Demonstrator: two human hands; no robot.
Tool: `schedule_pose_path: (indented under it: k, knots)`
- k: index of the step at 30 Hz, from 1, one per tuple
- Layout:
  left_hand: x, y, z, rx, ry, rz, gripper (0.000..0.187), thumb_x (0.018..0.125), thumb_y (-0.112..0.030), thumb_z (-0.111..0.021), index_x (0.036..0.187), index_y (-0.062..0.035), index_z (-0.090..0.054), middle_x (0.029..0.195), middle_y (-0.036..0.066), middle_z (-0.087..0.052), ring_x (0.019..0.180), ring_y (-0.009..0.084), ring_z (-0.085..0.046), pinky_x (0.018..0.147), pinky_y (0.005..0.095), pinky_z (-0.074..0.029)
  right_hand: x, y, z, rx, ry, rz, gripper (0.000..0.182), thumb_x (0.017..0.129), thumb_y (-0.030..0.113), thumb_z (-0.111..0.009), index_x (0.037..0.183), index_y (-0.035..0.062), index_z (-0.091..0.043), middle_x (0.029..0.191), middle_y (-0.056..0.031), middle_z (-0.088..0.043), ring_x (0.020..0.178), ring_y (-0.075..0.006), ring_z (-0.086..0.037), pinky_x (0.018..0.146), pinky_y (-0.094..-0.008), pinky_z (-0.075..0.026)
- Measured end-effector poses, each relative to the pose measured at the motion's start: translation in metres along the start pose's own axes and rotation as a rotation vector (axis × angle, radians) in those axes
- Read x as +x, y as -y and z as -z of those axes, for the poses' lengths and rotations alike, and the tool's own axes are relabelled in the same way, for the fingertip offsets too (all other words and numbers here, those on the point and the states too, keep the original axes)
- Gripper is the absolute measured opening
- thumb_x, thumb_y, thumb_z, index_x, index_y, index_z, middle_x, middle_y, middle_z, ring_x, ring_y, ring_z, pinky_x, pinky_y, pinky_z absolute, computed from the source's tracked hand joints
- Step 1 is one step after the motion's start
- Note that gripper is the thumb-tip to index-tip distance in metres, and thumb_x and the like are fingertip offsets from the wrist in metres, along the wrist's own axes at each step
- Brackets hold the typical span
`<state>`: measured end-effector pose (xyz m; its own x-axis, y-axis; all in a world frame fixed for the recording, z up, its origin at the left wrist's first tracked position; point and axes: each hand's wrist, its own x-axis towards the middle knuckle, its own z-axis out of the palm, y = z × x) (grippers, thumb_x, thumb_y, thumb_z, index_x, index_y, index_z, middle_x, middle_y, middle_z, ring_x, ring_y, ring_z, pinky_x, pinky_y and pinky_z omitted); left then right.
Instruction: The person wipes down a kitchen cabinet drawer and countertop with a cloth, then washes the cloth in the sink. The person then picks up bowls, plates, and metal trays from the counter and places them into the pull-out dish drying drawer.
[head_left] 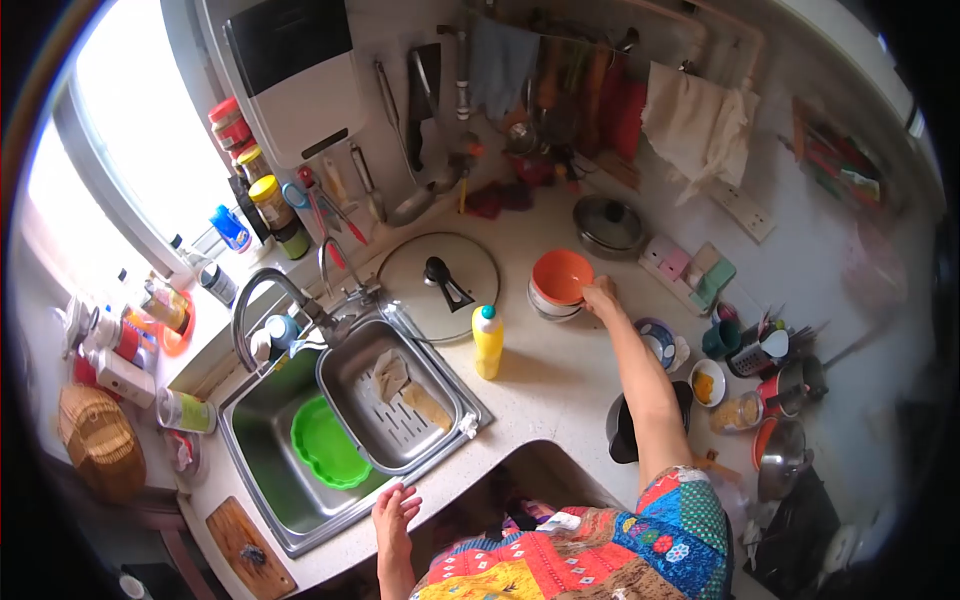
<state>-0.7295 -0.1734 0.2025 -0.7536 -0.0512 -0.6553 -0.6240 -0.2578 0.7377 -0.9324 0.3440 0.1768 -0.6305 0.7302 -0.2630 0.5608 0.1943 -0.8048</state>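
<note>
An orange bowl (pixel 562 276) sits on top of white bowls (pixel 552 308) on the counter. My right hand (pixel 600 297) is at its right rim, fingers closed on the edge. My left hand (pixel 397 508) hovers by the front edge of the sink, palm up, fingers apart, holding nothing. Between the bowls and the sink stands a yellow bottle (pixel 488 345) with a green cap. A green basin (pixel 330 443) lies in the left sink bowl, and pale cloths (pixel 410 390) lie in the raised steel drainer on the right.
A glass lid (pixel 438 284) lies behind the sink, beside the faucet (pixel 270 290). A lidded pot (pixel 608 226) is at the back. Small dishes, a black pan (pixel 625 430) and a utensil holder (pixel 750 358) line the right side. A wooden board (pixel 245 550) lies front left.
</note>
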Motion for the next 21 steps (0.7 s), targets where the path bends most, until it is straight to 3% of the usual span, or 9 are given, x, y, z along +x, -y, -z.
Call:
schedule_pose_path:
  k: [3,8,11,13,15,17,18,20,21]
  knots:
    - [0.019,-0.013,-0.02,0.035,0.118,-0.047,0.029,0.084,-0.02,-0.051,0.106,-0.0003,-0.048,0.095,0.015,-0.06,0.072,0.0183,-0.061,0.062,0.0255,-0.049,-0.021,0.027,0.012,0.042,0.031,-0.064,0.014,0.073,0.006,-0.054,0.064,-0.0045,-0.057,0.05,-0.0102,-0.053,0.04,-0.0146,-0.052,0.033,-0.0282,-0.04]
    - [0.033,-0.041,-0.073,0.113,0.39,-0.073,0.032,0.084,-0.02,-0.052,0.107,0.0009,-0.047,0.095,0.015,-0.06,0.073,0.0177,-0.061,0.066,0.0262,-0.049,-0.073,0.057,0.059,0.035,0.066,-0.027,0.021,0.073,0.012,-0.055,0.058,-0.003,-0.054,0.048,-0.0073,-0.052,0.038,-0.0126,-0.049,0.032,-0.0269,-0.036]
    - [0.025,-0.051,-0.114,0.116,0.623,0.004,0.036,0.085,-0.022,-0.052,0.111,0.0021,-0.045,0.098,0.016,-0.059,0.075,0.0175,-0.06,0.069,0.028,-0.049,-0.114,0.071,0.09,-0.069,0.087,0.078,0.019,0.071,0.011,-0.055,0.058,-0.0023,-0.055,0.048,-0.007,-0.051,0.037,-0.0114,-0.046,0.032,-0.0257,-0.033]
    - [0.019,-0.055,-0.142,0.12,0.779,0.124,0.048,0.085,-0.028,-0.054,0.119,0.0014,-0.036,0.104,0.016,-0.056,0.078,0.0193,-0.059,0.071,0.0285,-0.048,-0.137,0.064,0.101,-0.136,0.111,0.127,0.015,0.069,0.008,-0.054,0.058,-0.0019,-0.055,0.049,-0.0072,-0.051,0.037,-0.0107,-0.045,0.032,-0.0252,-0.032]
    - [0.013,-0.051,-0.166,0.122,0.85,0.189,0.056,0.084,-0.032,-0.054,0.124,0.0005,-0.031,0.108,0.017,-0.054,0.079,0.0202,-0.059,0.072,0.0298,-0.048,-0.159,0.05,0.105,-0.175,0.301,0.121,0.024,0.07,0.017,-0.061,0.057,-0.0016,-0.056,0.048,-0.0057,-0.052,0.042,-0.0103,-0.049,0.038,-0.025,-0.038]
    - [0.007,-0.046,-0.182,0.072,0.928,0.256,0.065,0.082,-0.04,-0.054,0.127,-0.0045,-0.024,0.113,0.017,-0.051,0.08,0.0234,-0.059,0.07,0.0333,-0.049,-0.185,0.04,0.1,-0.135,0.475,0.129,0.021,0.069,0.015,-0.061,0.059,-0.0026,-0.058,0.048,-0.0053,-0.052,0.043,-0.0102,-0.05,0.039,-0.0247,-0.039]
    - [0.011,-0.041,-0.184,0.069,0.93,0.26,0.065,0.082,-0.04,-0.054,0.127,-0.0045,-0.024,0.113,0.017,-0.051,0.08,0.0234,-0.059,0.07,0.0333,-0.049,-0.198,0.037,0.095,-0.169,0.536,0.147,0.021,0.069,0.015,-0.061,0.058,-0.0029,-0.058,0.049,-0.0056,-0.053,0.043,-0.0103,-0.05,0.039,-0.0249,-0.039]
    - [0.024,-0.028,-0.188,-0.072,0.99,0.458,0.063,0.081,-0.039,-0.056,0.127,-0.011,-0.023,0.109,0.017,-0.051,0.079,0.025,-0.06,0.064,0.0374,-0.051,-0.209,0.01,0.071,-0.198,0.628,0.145,0.019,0.068,0.013,-0.057,0.055,-0.0017,-0.058,0.048,-0.0068,-0.054,0.043,-0.0106,-0.051,0.039,-0.0253,-0.04]
    - [0.021,-0.029,-0.187,-0.081,0.901,0.513,0.053,0.084,-0.032,-0.054,0.125,-0.0132,-0.026,0.102,0.018,-0.053,0.073,0.0253,-0.06,0.057,0.0362,-0.053,-0.221,0.014,0.063,-0.188,0.678,0.176,0.019,0.067,0.012,-0.055,0.054,-0.0009,-0.057,0.048,-0.007,-0.054,0.042,-0.0107,-0.051,0.039,-0.0256,-0.041]
